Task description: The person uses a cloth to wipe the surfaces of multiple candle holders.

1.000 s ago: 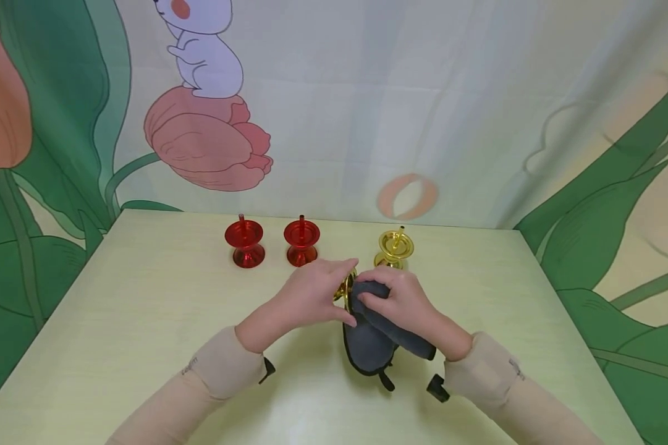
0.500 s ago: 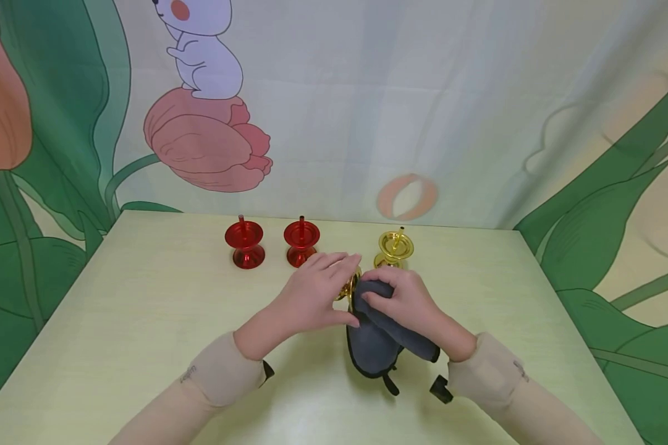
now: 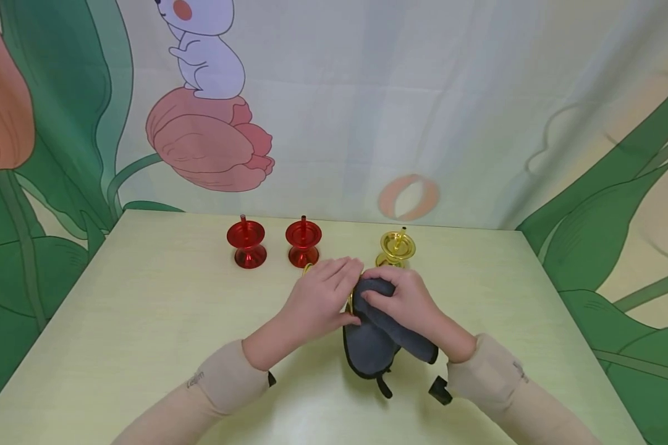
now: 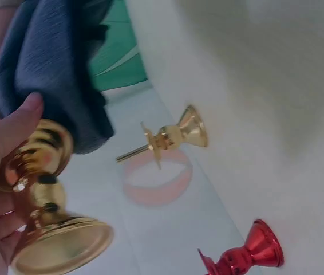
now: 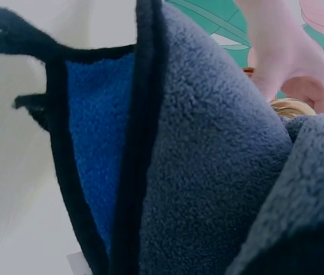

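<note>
My left hand (image 3: pixel 322 300) grips a gold candle holder (image 4: pixel 44 195), its thumb at the dish and its fingers behind. In the left wrist view the holder is tilted, its flared foot towards the camera. A grey cloth (image 3: pixel 369 346) with black edging is bunched in my right hand (image 3: pixel 403 296) and lies against the holder's dish end. Blue lining (image 5: pixel 99 137) shows inside a fold in the right wrist view. Cloth and fingers hide the dish's inside and the spike. Both hands are close together above the table.
Behind my right hand stands another gold candle holder (image 3: pixel 397 247). Two red candle holders, a left one (image 3: pixel 247 241) and a right one (image 3: pixel 303 241), stand upright near the back of the pale table (image 3: pixel 144 309). A printed curtain (image 3: pixel 334 123) hangs behind it.
My left hand's thumb and fingers have drawn closer together, and the gold holder has turned, so an edge now shows behind that hand's knuckles. The cloth has shifted slightly. The standing holders stay put.
</note>
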The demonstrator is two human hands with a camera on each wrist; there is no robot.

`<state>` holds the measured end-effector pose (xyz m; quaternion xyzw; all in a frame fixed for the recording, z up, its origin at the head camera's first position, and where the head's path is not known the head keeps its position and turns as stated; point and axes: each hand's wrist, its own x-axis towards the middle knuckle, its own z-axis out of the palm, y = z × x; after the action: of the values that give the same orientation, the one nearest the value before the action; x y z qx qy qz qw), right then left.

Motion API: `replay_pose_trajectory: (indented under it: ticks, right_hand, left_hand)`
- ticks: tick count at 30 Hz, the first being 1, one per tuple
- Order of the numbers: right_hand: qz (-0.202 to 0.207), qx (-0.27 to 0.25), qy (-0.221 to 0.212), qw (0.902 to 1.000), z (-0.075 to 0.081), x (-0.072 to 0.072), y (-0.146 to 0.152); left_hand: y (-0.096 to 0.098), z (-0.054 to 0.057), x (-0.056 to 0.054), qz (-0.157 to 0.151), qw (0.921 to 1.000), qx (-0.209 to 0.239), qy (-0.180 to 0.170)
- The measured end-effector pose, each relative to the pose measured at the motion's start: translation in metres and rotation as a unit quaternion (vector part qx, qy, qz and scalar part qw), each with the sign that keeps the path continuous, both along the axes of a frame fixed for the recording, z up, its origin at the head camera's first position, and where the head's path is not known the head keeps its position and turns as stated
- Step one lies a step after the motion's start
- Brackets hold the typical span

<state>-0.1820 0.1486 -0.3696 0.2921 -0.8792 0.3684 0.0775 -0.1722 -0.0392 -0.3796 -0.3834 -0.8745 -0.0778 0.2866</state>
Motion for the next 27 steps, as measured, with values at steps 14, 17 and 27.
replay_pose_trajectory:
  ticks: [14, 17, 27]
  right_hand:
    - [0.044, 0.011, 0.028, 0.9986, 0.000, 0.004, 0.001]
    - [0.029, 0.004, 0.018, 0.9994, -0.001, 0.004, 0.000]
    - [-0.026, -0.052, -0.085, 0.9946, 0.000, 0.000, -0.001]
  left_hand:
    - [-0.006, 0.020, -0.003, -0.006, 0.9779, -0.029, -0.207]
    - [-0.004, 0.014, -0.002, -0.007, 0.9847, -0.024, -0.172]
    - [-0.001, -0.011, -0.001, -0.010, 0.9975, 0.025, 0.065]
